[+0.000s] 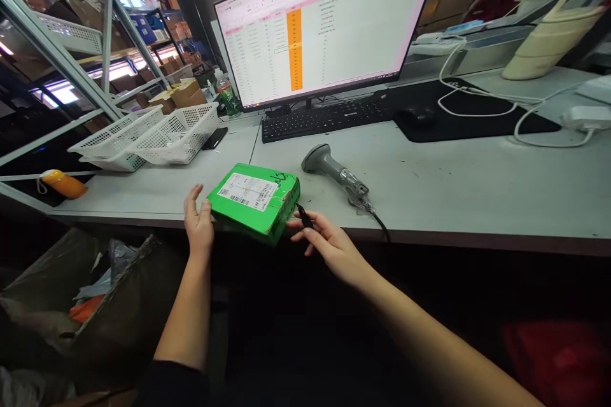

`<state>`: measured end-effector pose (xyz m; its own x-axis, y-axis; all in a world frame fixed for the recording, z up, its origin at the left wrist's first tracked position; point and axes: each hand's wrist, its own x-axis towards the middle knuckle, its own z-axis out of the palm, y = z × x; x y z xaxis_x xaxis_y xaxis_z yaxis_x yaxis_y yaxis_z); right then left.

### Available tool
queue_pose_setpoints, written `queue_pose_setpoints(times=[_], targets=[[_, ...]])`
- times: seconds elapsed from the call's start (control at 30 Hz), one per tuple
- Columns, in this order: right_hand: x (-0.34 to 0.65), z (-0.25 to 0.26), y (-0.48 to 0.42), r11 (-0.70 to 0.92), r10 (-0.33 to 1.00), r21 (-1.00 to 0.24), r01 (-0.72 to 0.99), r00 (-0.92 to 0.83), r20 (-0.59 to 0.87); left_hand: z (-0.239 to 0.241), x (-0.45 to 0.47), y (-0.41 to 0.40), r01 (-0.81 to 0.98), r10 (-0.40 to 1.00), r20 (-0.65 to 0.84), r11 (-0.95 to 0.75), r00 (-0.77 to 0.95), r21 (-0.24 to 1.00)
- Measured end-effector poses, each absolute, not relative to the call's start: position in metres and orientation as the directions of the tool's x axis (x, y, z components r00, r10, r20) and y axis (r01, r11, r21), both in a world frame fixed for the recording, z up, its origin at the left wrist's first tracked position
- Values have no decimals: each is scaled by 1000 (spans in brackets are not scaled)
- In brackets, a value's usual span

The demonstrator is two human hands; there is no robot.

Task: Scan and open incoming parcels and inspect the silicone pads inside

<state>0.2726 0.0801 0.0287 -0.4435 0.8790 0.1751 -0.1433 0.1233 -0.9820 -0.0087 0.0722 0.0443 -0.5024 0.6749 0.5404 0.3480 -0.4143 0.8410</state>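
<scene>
A green cardboard box [255, 219] with a white printed label lies at the front of the desk, its near corner past the edge. Black handwriting marks its top near the far right corner. My left hand [198, 226] is at the box's left side, thumb and fingers apart; whether the thumb touches the box is hard to tell. My right hand [329, 241] is closed on a small black cutter knife [304, 216], its tip against or close to the box's right side. A grey barcode scanner [334, 172], its handle wrapped in clear plastic, lies to the right of the box.
Behind stand a monitor [329, 32] showing a spreadsheet, a keyboard [324, 119] and a mouse [420, 116] on a black pad. White perforated baskets [176, 133] and a phone [216, 138] are at left. Below left is a large sack [124, 286]. The scanner's cable hangs over the edge.
</scene>
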Motion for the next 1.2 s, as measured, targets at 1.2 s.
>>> queue_pose_setpoints(times=[1.2], targets=[[277, 63, 93, 799, 419, 5, 602, -562, 713, 117, 31, 186, 889, 970, 227, -176, 84, 423]])
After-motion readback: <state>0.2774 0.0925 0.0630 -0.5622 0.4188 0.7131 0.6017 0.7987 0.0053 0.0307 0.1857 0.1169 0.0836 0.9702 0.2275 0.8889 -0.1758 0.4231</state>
